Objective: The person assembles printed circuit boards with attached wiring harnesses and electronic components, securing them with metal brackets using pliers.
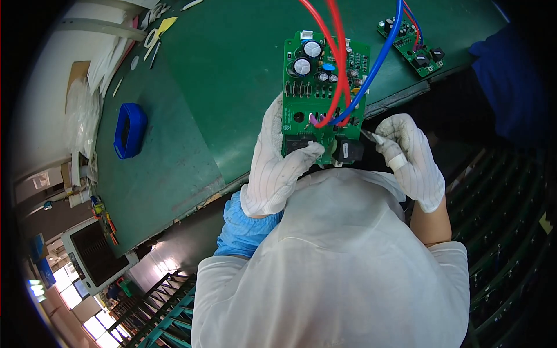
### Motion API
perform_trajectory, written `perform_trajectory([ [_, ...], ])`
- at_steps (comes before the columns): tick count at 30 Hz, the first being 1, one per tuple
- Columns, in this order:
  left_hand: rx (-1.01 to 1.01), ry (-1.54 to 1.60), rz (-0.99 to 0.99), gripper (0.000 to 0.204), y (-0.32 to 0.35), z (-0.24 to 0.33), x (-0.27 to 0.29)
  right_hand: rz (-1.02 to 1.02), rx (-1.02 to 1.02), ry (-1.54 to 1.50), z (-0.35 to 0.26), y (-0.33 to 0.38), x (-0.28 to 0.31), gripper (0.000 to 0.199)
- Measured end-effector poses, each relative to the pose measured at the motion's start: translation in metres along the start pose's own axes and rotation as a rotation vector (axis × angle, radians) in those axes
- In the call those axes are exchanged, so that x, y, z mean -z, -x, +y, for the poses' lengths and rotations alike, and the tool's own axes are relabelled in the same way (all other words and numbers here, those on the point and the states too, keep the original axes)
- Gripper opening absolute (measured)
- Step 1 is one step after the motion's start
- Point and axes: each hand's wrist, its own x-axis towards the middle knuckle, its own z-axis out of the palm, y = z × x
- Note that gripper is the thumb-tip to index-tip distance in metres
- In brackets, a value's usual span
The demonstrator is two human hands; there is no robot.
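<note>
One grip [271, 174] clasps a board [318, 105], another [411, 161] possibly tweezers [368, 136].

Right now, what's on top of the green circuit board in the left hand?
The circuit board carries round capacitors, black blocks and small parts. Red wires and a blue wire cross it, hiding patches; the left hand covers some edge. Its underside can't be seen.

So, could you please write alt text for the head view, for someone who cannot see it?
A gloved left hand holds a green circuit board with red wires and a blue wire, while the gloved right hand grips a small pointed tool beside it. On the green table beyond lie a blue open container and a second board.
</note>
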Motion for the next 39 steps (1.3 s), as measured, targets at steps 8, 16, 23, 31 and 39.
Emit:
perform_trajectory([
  [8, 0.059, 0.187, 0.027, 0.075, -0.004, 0.014, -0.008, -0.064, 0.374, 0.294, -0.003, -0.004, -0.003, 0.012],
  [16, -0.068, 0.198, 0.085, 0.075, -0.006, 0.014, -0.018, -0.031, 0.368, 0.287, -0.011, 0.002, -0.008, 0.017],
  [23, -0.211, -0.04, 0.154, 0.078, -0.01, 0.005, -0.024, -0.021, 0.404, 0.41, -0.048, 0.01, -0.001, 0.029],
  [31, -0.248, -0.083, 0.07, 0.078, -0.01, 0.009, -0.024, -0.045, 0.656, 1.065, -0.087, -0.011, 0.015, 0.028],
  [39, -0.156, 0.022, -0.033, 0.076, -0.003, 0.007, -0.02, -0.168, 0.726, 1.316, -0.108, -0.019, 0.016, 0.026],
])
